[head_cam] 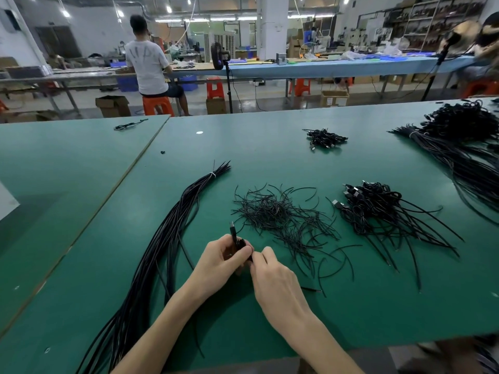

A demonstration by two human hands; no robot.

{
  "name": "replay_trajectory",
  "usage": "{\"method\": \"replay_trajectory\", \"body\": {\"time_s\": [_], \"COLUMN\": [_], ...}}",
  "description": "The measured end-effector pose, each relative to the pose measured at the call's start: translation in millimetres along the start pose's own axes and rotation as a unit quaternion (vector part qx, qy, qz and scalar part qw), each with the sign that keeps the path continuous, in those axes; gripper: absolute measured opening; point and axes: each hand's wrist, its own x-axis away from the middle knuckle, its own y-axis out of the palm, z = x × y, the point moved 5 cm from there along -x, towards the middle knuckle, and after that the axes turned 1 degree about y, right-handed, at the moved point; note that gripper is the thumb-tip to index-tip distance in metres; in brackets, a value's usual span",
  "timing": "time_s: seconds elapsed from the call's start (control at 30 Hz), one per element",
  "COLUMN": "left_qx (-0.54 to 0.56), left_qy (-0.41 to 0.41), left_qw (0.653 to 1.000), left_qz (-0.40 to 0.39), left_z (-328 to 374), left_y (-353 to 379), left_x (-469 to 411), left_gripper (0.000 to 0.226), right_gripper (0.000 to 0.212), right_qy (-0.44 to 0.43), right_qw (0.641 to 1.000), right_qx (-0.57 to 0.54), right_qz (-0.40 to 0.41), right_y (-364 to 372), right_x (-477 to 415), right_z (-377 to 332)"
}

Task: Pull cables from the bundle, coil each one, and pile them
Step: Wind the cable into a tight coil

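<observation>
Between the bundle (172,233) and ties (280,214), both hands grip a small black coiled cable (239,242).

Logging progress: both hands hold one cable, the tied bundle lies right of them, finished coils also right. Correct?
No. The head view shows the tied bundle left of the hands; left hand and right hand do hold the cable, finished coils on the right.
</observation>
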Motion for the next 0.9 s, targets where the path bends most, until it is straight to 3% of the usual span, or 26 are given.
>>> {"method": "replay_trajectory", "body": {"time_s": [0.17,0.33,0.5,0.73,0.9], "left_qx": [0.015,0.058,0.075,0.094,0.109], "left_qy": [-0.013,0.004,0.015,0.014,0.015], "left_qw": [1.000,0.997,0.996,0.995,0.993], "left_qz": [-0.014,-0.049,-0.046,-0.040,-0.044], "left_z": [-0.4,7.2,11.9,14.3,14.6], "left_y": [2.4,0.3,0.3,-2.2,-2.3], "left_x": [0.5,3.1,3.3,5.6,5.9], "left_gripper": [0.009,0.014,0.018,0.020,0.016], "right_gripper": [0.014,0.034,0.039,0.040,0.033], "right_qy": [0.019,0.009,0.027,0.032,0.029], "right_qw": [1.000,0.997,0.985,0.980,0.955], "right_qx": [-0.015,-0.076,-0.170,-0.195,-0.295], "right_qz": [-0.003,-0.004,-0.013,-0.013,-0.024], "right_y": [-0.3,-5.0,-8.8,-6.7,-9.0], "right_x": [0.1,0.4,-1.3,-0.6,-2.4], "right_z": [1.7,2.9,9.4,11.8,15.7]}}
